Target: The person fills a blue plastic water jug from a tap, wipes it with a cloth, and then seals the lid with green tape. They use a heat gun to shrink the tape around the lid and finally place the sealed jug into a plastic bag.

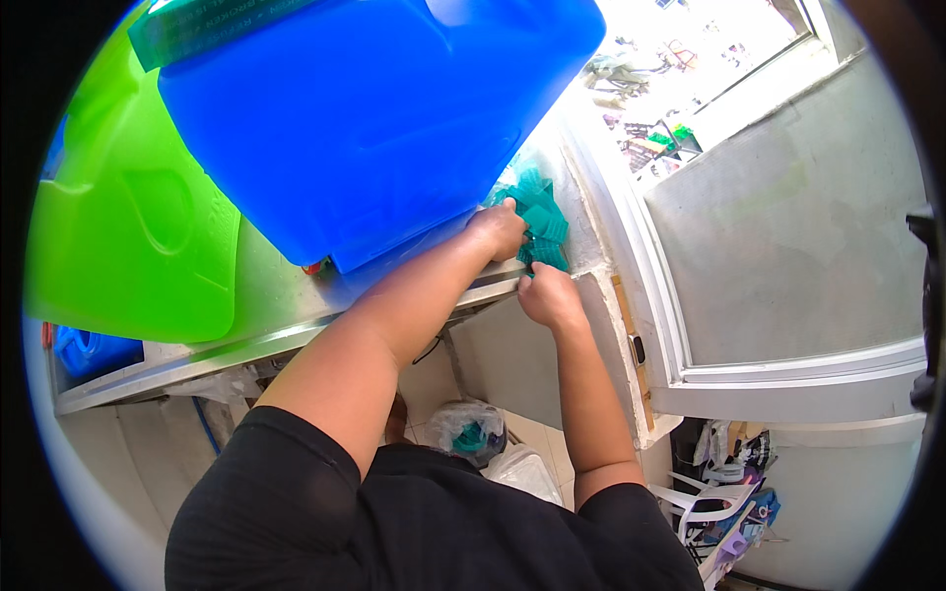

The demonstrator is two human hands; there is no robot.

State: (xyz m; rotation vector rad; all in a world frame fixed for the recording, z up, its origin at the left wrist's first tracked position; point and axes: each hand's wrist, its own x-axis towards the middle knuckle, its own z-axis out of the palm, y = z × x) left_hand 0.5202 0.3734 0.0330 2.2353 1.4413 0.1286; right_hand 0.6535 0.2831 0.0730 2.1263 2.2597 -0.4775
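A heap of green translucent plastic seal bands [543, 214] lies at the right end of the metal countertop [277, 284], near its front corner. My left hand [502, 229] is curled against the left side of the heap; its fingertips are partly hidden, so a grip cannot be made out. Just in front of the heap, my right hand [553, 294] pinches the edge of a green band between thumb and forefinger. A large blue plastic jug [355, 133] stands close beyond my left forearm. Around its top runs a green band [214, 33] bearing writing.
Left of the blue jug stands a bright green jug [140, 229], with another blue container [92, 351] at the far left. A white-framed window [783, 214] borders the right side. Below, a lined bin [469, 432] holds green plastic. A white plastic chair [709, 502] stands lower right.
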